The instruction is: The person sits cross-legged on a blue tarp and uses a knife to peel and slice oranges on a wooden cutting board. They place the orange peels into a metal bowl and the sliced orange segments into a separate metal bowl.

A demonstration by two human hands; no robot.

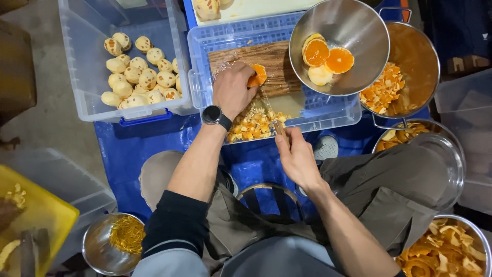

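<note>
My left hand, with a dark watch on the wrist, presses an orange fruit half onto a wooden cutting board. This board lies on an upturned blue crate. My right hand grips a knife whose blade points up toward the fruit. A heap of small cut orange pieces lies at the board's near edge, between the two hands.
A tilted steel bowl holds peeled orange halves. Behind it a steel pot contains chopped peel. A clear bin at left holds several peeled pale fruits. Bowls of peel sit at right and lower left. A yellow crate stands far left.
</note>
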